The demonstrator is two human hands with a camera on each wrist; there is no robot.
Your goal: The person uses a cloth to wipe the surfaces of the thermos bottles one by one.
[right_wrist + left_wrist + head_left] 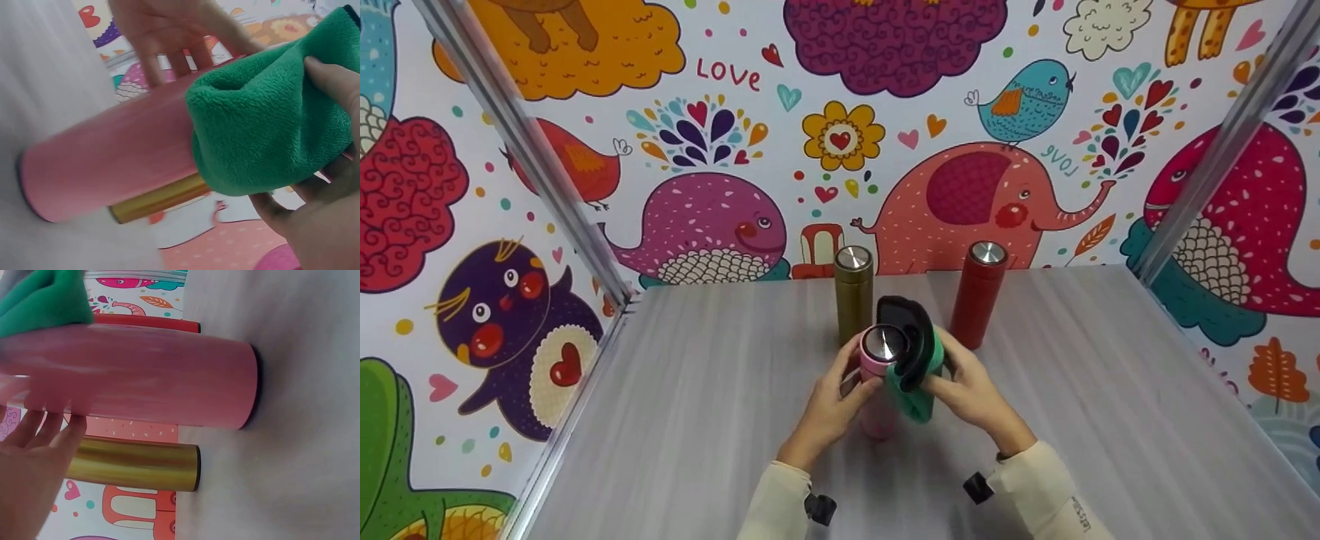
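A pink thermos flask (877,409) with a shiny steel lid top stands upright on the table in front of me. My left hand (834,401) grips its upper part, fingers and thumb around the side; the left wrist view shows those fingers (48,433) along the pink wall. In my right hand (971,386) is a green plush cloth (259,118) with a black part (911,337) along its top, pinched between thumb and fingers. The cloth lies against the right side of the pink flask, near its top, and covers part of it in the right wrist view.
Behind the pink flask stand a gold thermos flask (853,300) to the left and a red thermos flask (979,296) to the right. The grey table (697,420) ends at walls with cartoon animals, framed by metal posts (532,150).
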